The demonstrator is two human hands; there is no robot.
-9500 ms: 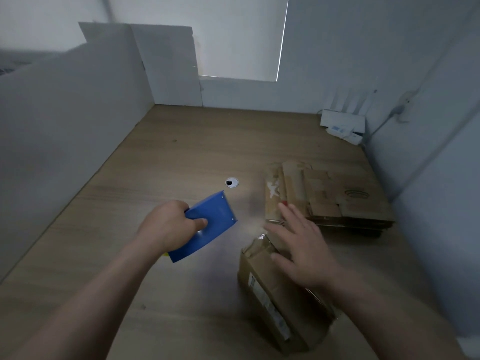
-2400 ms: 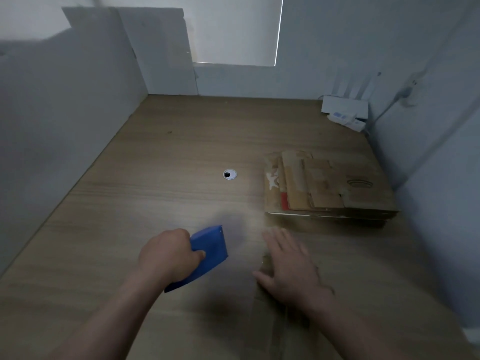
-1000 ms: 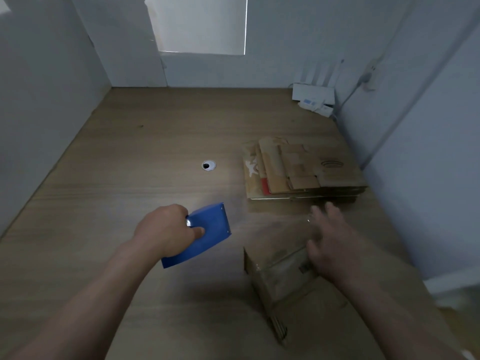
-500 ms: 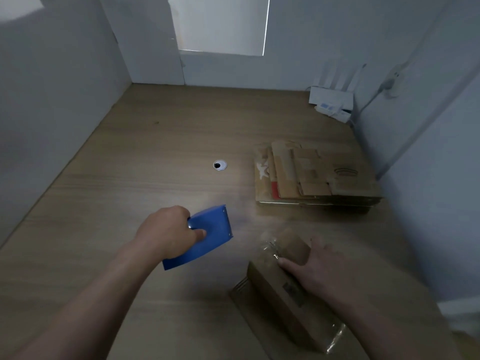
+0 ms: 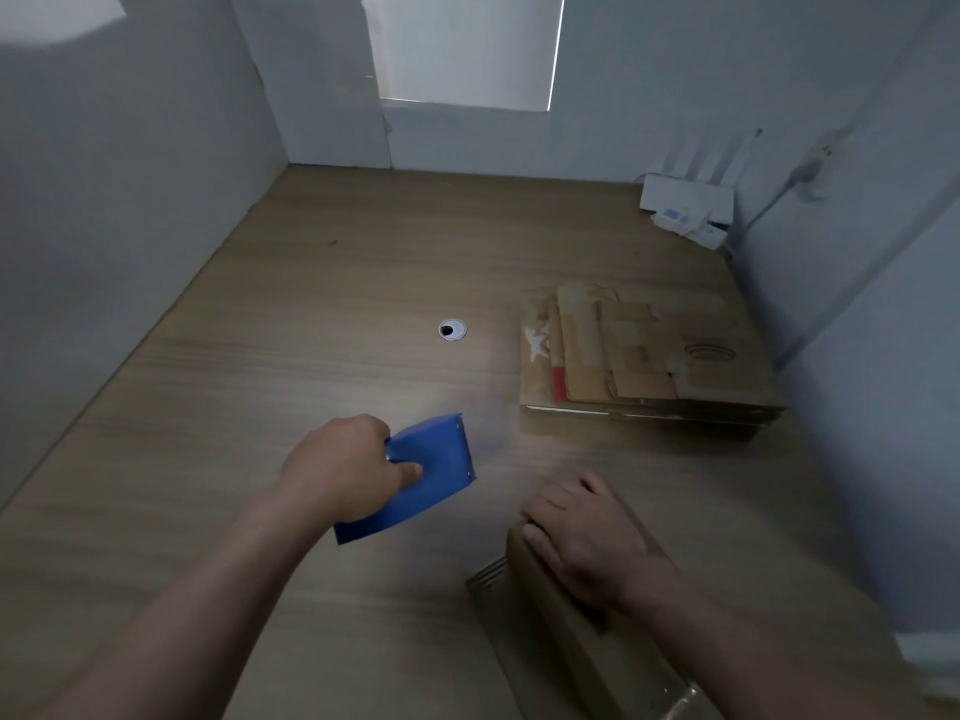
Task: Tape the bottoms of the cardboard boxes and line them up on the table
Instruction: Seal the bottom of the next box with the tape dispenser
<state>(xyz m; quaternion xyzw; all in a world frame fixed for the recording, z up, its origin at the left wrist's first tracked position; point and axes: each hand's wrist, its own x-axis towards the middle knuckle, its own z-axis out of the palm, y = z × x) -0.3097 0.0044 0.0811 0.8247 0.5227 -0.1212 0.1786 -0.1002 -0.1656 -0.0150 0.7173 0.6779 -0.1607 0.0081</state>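
Left hand (image 5: 343, 470) grips the blue tape dispenser (image 5: 434, 472) over the worktop (image 5: 311, 314), likely poised. Right hand (image 5: 582, 537) curls over the far edge of the near cardboard box (image 5: 587, 646), probably steadying it for taping.

Dim, grey-blue scene. Light from window (image 5: 462, 49) at back. Pale glare patch on table (image 5: 311, 304) centre. Right hand (image 5: 582, 543) and box (image 5: 587, 646) motion-blurred. Wide-angle bending at edges; walls (image 5: 104, 226) lean.

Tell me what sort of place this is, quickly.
Likely a partitioned office desk: a wooden table with a cable hole, white partition panels on its sides, and a router in the far right corner.
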